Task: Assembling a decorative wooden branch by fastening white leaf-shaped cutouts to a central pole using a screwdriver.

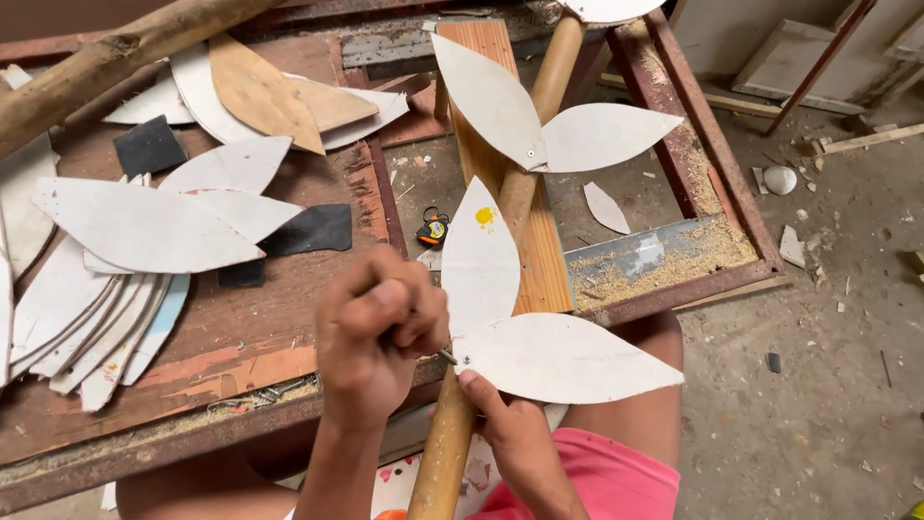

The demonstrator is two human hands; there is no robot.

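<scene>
Dozens of white leaf-shaped cutouts (135,231) sit stacked at the left of the frame on the rusty workbench (241,337), near your hands. Centre frame, your left hand (375,332) is fisted tight around a small tool; only its metal tip (449,357) shows, pressed at the base of the lower leaf pair (539,351), likely driving a fastener. Just right and lower, your right hand (515,443) grips the wooden pole (448,453), thumb pinning the leaf flat so it can't rotate. Pole runs diagonally to top centre, lying on a plank (549,270) for support. Upper leaf pair (549,125) already fixed. Small tape measure (432,229) lies beside the plank.
</scene>
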